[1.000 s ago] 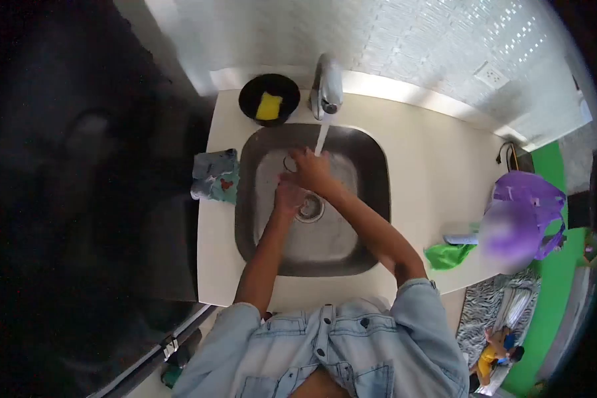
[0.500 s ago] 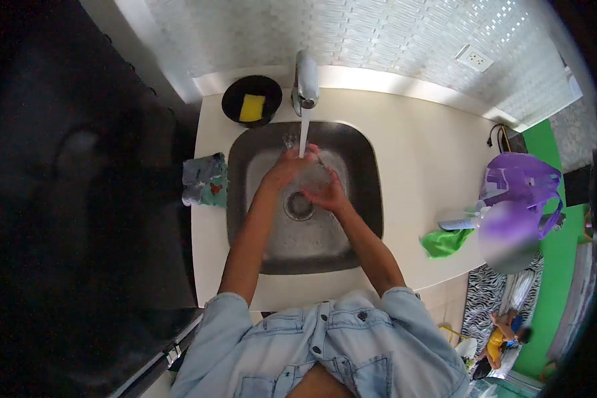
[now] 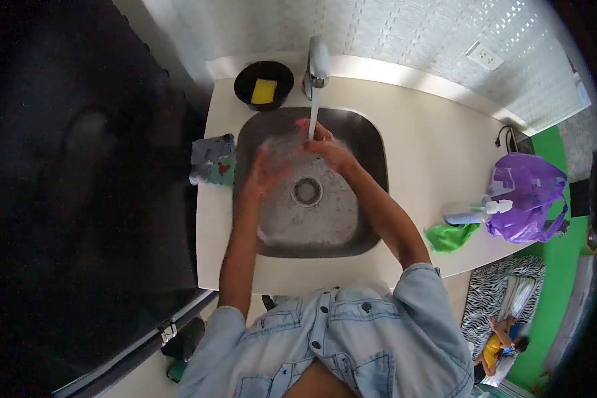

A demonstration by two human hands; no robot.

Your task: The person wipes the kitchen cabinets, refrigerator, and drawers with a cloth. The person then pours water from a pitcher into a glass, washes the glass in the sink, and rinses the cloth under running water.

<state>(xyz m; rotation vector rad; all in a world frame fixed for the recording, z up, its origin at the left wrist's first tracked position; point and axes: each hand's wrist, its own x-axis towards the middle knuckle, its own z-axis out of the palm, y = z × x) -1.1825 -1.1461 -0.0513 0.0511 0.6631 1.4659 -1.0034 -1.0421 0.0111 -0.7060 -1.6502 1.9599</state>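
Under the running faucet, both my hands are over the steel sink. Between them is a see-through clear container, smeared by motion, so its exact kind cannot be made out. My left hand is blurred and wraps its left side. On the other side, my right hand has its fingers curled at the container's edge, in the stream of water. The sink drain shows below the hands.
A black bowl with a yellow sponge stands behind the sink. A folded cloth lies at the left edge. To the right are a green cloth, a spray bottle and a purple bag. Another person is beyond.
The clear container and my left hand have shifted left. My right hand has moved up into the water stream. The drain is now uncovered, and the view has tilted slightly.
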